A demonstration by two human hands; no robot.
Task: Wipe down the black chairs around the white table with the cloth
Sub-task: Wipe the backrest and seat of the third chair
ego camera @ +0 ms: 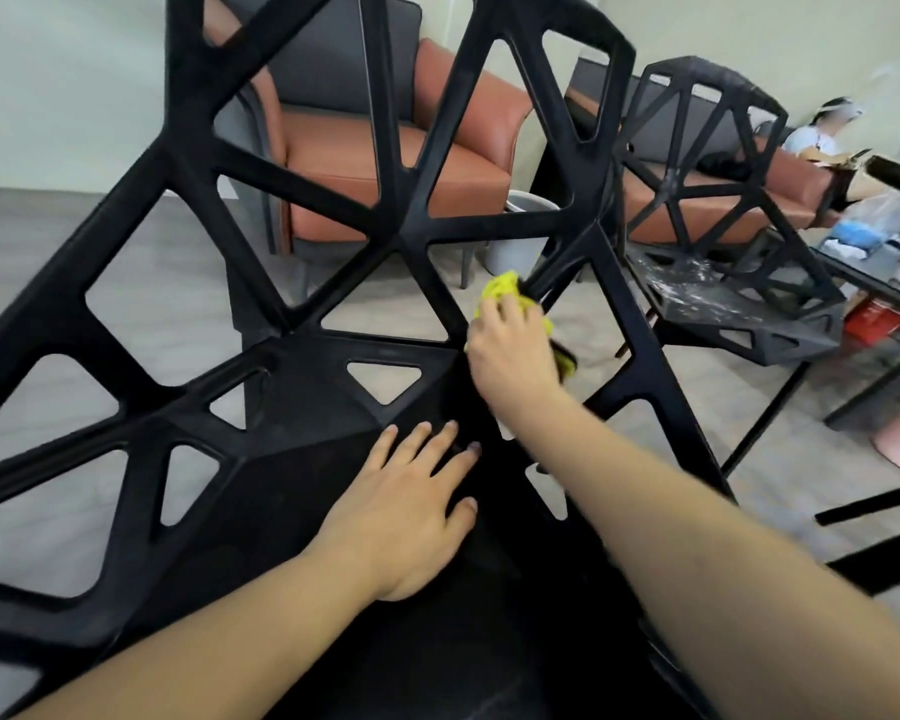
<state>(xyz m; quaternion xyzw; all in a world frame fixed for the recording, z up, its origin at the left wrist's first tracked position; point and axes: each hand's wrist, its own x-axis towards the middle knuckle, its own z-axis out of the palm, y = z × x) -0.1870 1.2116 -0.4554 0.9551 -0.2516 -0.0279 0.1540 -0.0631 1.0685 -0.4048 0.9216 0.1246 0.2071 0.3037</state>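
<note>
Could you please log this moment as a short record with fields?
activity: wiping a black chair
near chair: black, open triangular lattice, fills the view
cloth: yellow, bunched, pressed on a strut where seat meets back
right hand: grips the cloth
left hand: flat on the seat, fingers spread
second chair: black, same design, to the right, whitish marks on its seat
background: orange armchair, grey bin on the floor

Home living room, tan leather armchair (385, 163), matching sofa (697, 200), grey wood-look floor (48, 241), pale walls (74, 70)
</note>
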